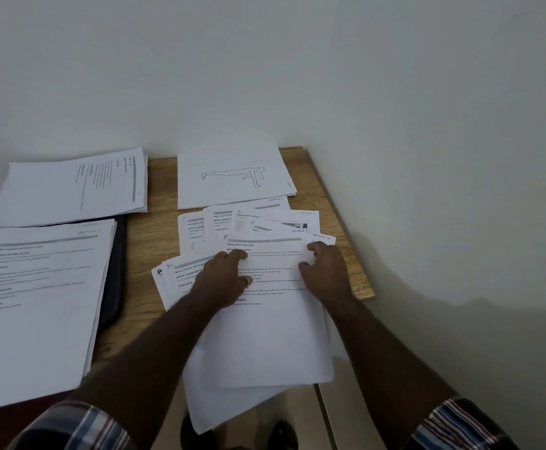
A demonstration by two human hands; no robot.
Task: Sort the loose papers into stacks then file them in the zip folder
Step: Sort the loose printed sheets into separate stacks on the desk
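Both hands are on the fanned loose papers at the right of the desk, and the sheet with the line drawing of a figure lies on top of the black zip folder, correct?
Not quite. The head view shows the drawing sheet lying on the bare wooden desk by the wall. A printed stack covers the black zip folder. Left hand and right hand do rest on the fanned loose papers.

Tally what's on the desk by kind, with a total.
Tidy paper stacks: 3 (far-left stack, drawing stack, stack on the folder)
Fanned loose paper pile: 1
Zip folder: 1
Hands on the pile: 2 (left hand, right hand)
Total: 7
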